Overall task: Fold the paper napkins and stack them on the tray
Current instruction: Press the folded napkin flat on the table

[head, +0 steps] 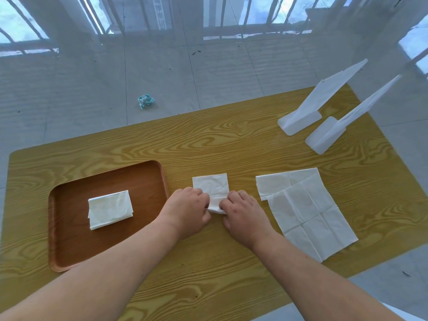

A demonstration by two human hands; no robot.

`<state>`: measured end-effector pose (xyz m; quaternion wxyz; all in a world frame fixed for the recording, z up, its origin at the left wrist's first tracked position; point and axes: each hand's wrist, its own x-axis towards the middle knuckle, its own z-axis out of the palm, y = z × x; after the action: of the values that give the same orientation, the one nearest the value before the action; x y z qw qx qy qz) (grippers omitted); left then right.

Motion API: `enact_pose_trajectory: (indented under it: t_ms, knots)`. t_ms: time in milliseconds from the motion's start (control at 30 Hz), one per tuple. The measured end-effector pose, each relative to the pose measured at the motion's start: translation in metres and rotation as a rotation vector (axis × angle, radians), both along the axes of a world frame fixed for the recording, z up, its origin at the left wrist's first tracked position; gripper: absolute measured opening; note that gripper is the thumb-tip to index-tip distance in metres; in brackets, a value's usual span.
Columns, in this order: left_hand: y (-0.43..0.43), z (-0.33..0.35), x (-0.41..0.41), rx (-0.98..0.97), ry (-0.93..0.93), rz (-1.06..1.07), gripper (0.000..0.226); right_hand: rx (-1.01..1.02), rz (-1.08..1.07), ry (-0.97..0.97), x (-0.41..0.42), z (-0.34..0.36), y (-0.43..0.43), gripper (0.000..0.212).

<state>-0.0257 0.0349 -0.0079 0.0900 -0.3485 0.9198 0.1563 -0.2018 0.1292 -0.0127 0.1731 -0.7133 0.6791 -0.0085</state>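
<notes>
A white paper napkin [212, 185], partly folded, lies on the table just right of the tray. My left hand [188, 208] and my right hand [242, 213] both pinch its near edge, which is lifted and curled. A brown tray [69, 249] sits at the left with one folded napkin [110, 209] lying in it. Two unfolded napkins [308, 212] lie overlapped flat on the table to the right of my right hand.
The wood-grain table [208, 144] runs to an edge at the far side. Two white plastic stands [310, 112] rise at the back right. A crumpled blue-and-white wrapper [145, 100] lies on the tiled floor beyond the table.
</notes>
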Motion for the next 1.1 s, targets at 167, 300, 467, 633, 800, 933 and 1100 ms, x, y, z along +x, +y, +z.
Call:
enact_pose_trajectory:
  t_ms: [167,300,467,633,800,933,1100]
  knots:
    - [-0.003,0.01,0.01,0.15,0.106,0.192,0.059,-0.03,-0.185,-0.181,-0.005,0.007,-0.015,0.016]
    - [-0.007,0.007,0.014,-0.055,0.167,0.294,0.076,-0.166,-0.378,-0.243,-0.005,0.01,-0.022,0.038]
    - [-0.001,-0.001,0.007,-0.173,0.113,0.042,0.047,-0.152,-0.316,-0.202,-0.008,0.005,-0.014,0.036]
    - [-0.001,-0.005,-0.007,-0.25,-0.065,-0.083,0.027,-0.038,-0.166,-0.16,-0.004,-0.002,-0.004,0.039]
    - [-0.01,-0.004,-0.015,-0.294,-0.12,-0.129,0.016,0.003,-0.305,-0.307,0.002,0.0,-0.002,0.032]
    - [-0.01,-0.001,-0.014,-0.303,0.015,-0.047,0.012,0.059,-0.571,-0.428,0.005,0.005,-0.006,0.027]
    - [0.001,0.004,0.001,-0.385,0.219,-0.078,0.016,0.432,-1.156,-1.148,0.007,0.014,-0.029,0.053]
